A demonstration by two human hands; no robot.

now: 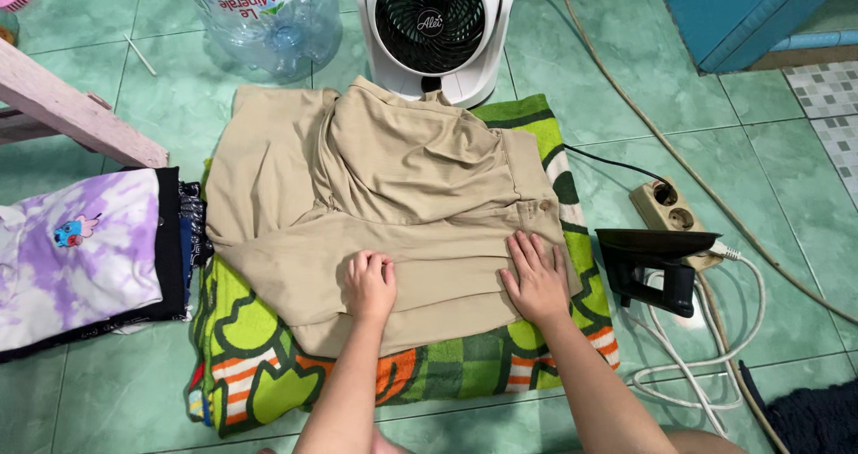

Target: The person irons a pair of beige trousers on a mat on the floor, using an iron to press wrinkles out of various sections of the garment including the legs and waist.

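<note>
Both our hands press a tan shirt on the blanket.

Our left hand is curled, its fingertips hidden; our right hand lies flat and open, holding nothing. The shirt lies under both, its sleeves folded from sight. An iron stands right of the right hand.

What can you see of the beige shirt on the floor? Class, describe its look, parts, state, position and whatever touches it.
The beige shirt looks like plain woven cloth, creased and partly folded, one panel turned over the middle. A button shows near its right edge. It lies on a bright green, orange and white patterned blanket spread over the tiled floor, its top edge close to a white fan. The left hand rests curled on its lower part; the right hand presses flat near the right edge.
</note>
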